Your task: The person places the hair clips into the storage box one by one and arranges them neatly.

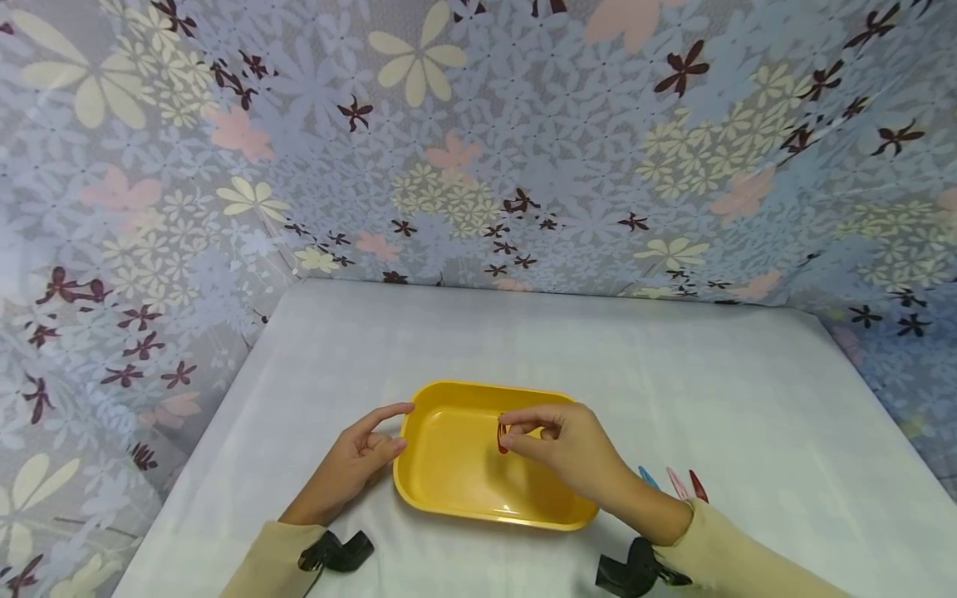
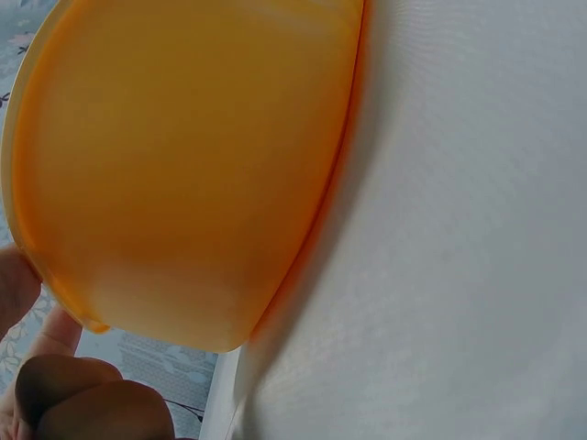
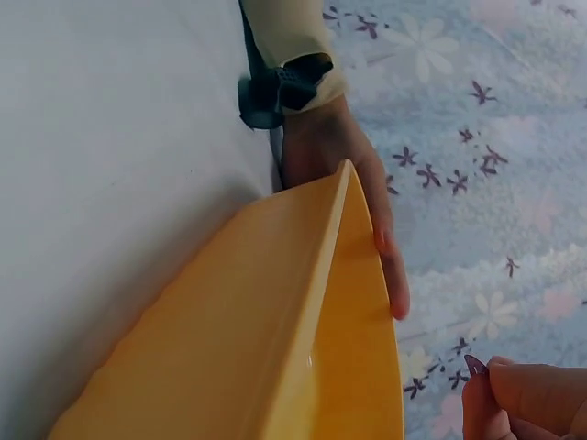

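Note:
A yellow plastic tray [image 1: 456,469] stands on the white-covered table, with no item seen lying inside. Over its middle, my right hand [image 1: 576,448] pinches a dark red hair clip [image 1: 502,437] upright between thumb and forefinger. The same clip [image 3: 475,365] shows only its tip in the right wrist view. My left hand [image 1: 355,461] touches the tray's left end with an extended forefinger and the thumb, the other fingers being bent. In the left wrist view the tray's outer wall [image 2: 183,183] fills much of the picture.
Right of the tray, partly behind my right forearm, lie a blue clip [image 1: 648,477], a pink clip [image 1: 677,483] and a red clip [image 1: 699,486]. Flower-patterned cloth [image 1: 478,166] rises behind the white table [image 1: 359,332] and along its sides.

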Available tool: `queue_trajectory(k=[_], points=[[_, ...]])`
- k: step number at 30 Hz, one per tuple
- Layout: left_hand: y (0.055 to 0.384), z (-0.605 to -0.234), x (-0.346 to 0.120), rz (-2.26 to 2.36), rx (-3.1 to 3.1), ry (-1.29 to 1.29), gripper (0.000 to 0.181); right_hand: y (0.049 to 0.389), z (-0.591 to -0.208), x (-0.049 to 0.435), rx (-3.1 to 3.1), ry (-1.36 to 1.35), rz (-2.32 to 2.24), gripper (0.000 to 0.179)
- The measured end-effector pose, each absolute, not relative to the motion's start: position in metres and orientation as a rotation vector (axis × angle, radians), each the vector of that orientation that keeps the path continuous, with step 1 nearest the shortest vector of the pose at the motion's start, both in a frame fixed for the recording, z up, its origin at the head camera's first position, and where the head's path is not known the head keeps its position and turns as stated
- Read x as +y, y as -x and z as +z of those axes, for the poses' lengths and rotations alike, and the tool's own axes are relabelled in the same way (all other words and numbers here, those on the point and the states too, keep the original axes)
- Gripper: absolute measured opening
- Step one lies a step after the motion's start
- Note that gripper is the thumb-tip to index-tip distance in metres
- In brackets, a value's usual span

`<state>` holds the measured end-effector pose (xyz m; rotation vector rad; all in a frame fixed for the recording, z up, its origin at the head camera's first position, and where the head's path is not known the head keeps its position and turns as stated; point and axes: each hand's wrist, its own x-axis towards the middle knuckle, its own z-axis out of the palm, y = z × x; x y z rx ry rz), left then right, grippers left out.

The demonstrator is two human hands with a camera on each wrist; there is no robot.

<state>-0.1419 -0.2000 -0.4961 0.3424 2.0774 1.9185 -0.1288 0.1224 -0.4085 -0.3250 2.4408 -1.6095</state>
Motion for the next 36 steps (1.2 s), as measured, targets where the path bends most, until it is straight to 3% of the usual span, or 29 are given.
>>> queue_trajectory(k=[36], points=[[0.145,-0.497,-0.201,1.893,2.091,-0.35,0.047,0.15,-0.444,0.046,2.426,0.437,-1.435,0.009]])
